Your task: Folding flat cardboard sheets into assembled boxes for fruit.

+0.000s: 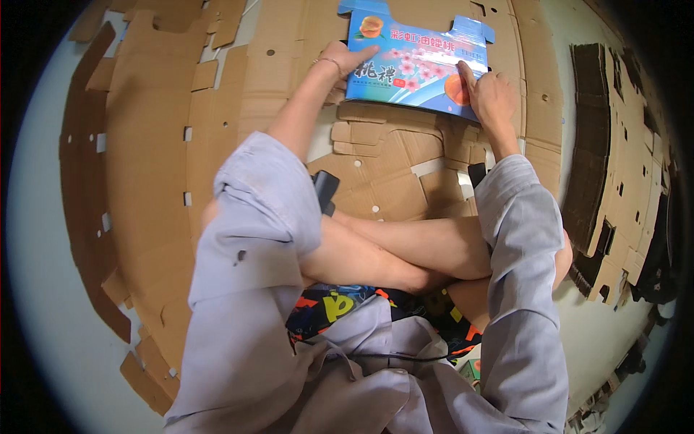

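A glossy blue cardboard fruit carton (pixel 417 65), printed with peaches, pink blossoms and writing, is between my hands at the top of the view. Its far edge has a tab at each corner and a wide notch between them. My left hand (pixel 342 58) grips its left side, the thumb on the printed face and the fingers mostly hidden behind. At the lower right corner, my right hand (pixel 492 95) holds the side edge. Its index finger lies along the printed face, near a peach picture. What is behind the carton is hidden.
Flattened brown cardboard (pixel 152 135) covers much of the pale floor (pixel 40 217). Cut cardboard pieces (pixel 374 168) lie between the carton and my crossed legs (pixel 401 249). On the right is a stack of cardboard (pixel 623 163). A black object (pixel 325 187) sits beside my left sleeve.
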A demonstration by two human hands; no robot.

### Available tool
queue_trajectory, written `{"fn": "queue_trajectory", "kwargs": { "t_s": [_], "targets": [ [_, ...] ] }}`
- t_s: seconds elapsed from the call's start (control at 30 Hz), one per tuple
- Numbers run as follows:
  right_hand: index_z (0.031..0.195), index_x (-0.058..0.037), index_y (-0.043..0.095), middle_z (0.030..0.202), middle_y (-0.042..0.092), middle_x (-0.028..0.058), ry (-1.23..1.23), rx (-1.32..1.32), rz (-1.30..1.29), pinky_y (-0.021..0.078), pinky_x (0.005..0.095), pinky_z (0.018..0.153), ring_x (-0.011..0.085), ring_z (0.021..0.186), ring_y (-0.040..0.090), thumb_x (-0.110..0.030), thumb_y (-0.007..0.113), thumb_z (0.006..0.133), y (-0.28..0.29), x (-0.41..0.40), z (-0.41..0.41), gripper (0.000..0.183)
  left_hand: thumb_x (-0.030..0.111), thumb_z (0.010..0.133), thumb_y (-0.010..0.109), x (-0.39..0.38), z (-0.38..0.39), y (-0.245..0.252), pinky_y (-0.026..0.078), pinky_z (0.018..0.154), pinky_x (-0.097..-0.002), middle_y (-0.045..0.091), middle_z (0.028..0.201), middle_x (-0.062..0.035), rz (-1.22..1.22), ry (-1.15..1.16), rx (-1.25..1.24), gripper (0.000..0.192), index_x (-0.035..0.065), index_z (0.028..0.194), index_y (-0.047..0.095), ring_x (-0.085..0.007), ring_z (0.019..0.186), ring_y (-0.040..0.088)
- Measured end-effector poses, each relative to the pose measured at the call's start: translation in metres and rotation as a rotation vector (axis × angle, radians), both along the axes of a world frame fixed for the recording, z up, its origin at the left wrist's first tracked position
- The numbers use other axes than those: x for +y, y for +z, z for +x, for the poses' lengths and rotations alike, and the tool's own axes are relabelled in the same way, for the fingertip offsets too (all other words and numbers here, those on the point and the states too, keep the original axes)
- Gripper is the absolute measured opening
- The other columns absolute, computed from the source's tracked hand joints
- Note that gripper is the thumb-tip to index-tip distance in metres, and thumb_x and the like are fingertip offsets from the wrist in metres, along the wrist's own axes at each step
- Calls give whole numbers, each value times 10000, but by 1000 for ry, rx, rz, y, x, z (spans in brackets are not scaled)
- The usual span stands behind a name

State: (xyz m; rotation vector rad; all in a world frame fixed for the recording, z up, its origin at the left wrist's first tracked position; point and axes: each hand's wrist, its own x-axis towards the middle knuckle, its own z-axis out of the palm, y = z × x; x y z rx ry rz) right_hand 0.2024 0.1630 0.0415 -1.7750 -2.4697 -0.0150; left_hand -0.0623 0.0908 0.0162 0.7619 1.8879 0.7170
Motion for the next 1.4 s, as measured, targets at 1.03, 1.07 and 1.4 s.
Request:
{"fn": "queue_trajectory", "kwargs": {
  "t_s": [1.03,1.07,1.4],
  "targets": [
    [1123,-95,455,1107,449,202,70,218,283,399,426,764,348,959,483,-156,746,615,43,-108,19,588,139,582,784,-117,83,55,430,787,-426,538,1004,-177,401,-81,960,631,126,1125,463,-358,939,536],
    [1079,-93,466,1095,471,165,138,215,355,369,416,780,339,982,463,-171,747,600,47,-106,21,561,139,582,784,-119,87,57,430,787,-426,538,1004,-177,396,-82,960,631,126,1125,463,-358,939,536],
    [1180,-69,463,1012,492,119,312,-79,267,502,340,611,305,948,495,-146,699,663,40,-110,10,573,117,588,750,-117,78,52,399,715,-375,470,926,-114,558,-322,1362,562,73,1081,482,-270,858,518]
  ]
}}
